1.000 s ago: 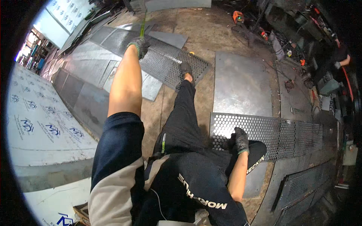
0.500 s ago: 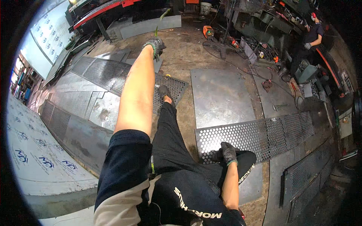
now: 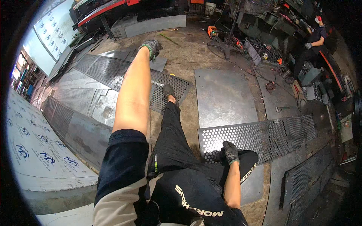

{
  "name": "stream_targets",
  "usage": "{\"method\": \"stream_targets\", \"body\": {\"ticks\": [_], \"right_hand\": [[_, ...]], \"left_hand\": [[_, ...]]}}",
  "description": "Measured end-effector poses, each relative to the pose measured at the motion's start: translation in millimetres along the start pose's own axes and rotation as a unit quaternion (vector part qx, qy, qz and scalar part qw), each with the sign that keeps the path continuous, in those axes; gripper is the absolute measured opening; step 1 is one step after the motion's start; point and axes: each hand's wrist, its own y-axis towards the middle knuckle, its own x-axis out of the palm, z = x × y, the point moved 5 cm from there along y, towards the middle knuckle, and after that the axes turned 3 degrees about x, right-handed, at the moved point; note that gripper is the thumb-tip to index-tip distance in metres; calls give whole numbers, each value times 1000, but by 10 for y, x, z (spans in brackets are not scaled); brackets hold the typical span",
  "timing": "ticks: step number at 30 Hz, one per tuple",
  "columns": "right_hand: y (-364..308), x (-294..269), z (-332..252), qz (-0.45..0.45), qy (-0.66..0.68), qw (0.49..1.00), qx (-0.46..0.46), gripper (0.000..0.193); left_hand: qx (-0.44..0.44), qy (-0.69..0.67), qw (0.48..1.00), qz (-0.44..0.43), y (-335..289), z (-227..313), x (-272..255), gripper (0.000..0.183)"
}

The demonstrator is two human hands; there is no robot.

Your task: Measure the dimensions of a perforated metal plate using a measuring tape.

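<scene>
While the right hand [image 3: 230, 151] in its dark work glove rests on the near end of a long perforated metal sheet [image 3: 271, 136], its fingers are curled over the edge of that sheet, just above the person's bent right knee; if the grip is tight I cannot tell, because the glove hides the fingertips. This sheet stretches away to the right of the hand and lies partly over a plain steel plate [image 3: 222, 96] on the floor. The left hand [image 3: 151, 47] is gloved too and is reached far forward with the arm straight; it looks closed into a loose fist, but what it holds, if anything, is too small to see. The two hands are well apart. Just under and beside the left hand lies a small grey flat plate [image 3: 160, 64], and nearer to the person there is a second perforated sheet [image 3: 166, 88] with finer holes, where the person's left foot [image 3: 168, 91] stands. Left of the left arm several bigger grey sheets [image 3: 75, 101] are stacked on the ground. Far beyond the right hand, at the upper right, another person [image 3: 313, 41] in dark clothes works at a cluttered bench, and an orange tool [image 3: 213, 32] lies on the floor beyond the plain plate
</scene>
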Motion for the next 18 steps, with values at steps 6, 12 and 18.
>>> {"method": "stream_targets", "body": {"ticks": [6, 12, 18], "right_hand": [[273, 435, -460, -54, 51, 996, -39, 39], [195, 311, -221, -49, 69, 996, 11, 42], [299, 460, -564, -53, 42, 995, -74, 41]], "left_hand": [[-62, -12, 995, 77, -852, -1377, 100, 45], [-76, -248, 963, 72, -766, -711, -180, 44], [-33, 185, 975, 121, -902, -1623, 176, 47]]}}
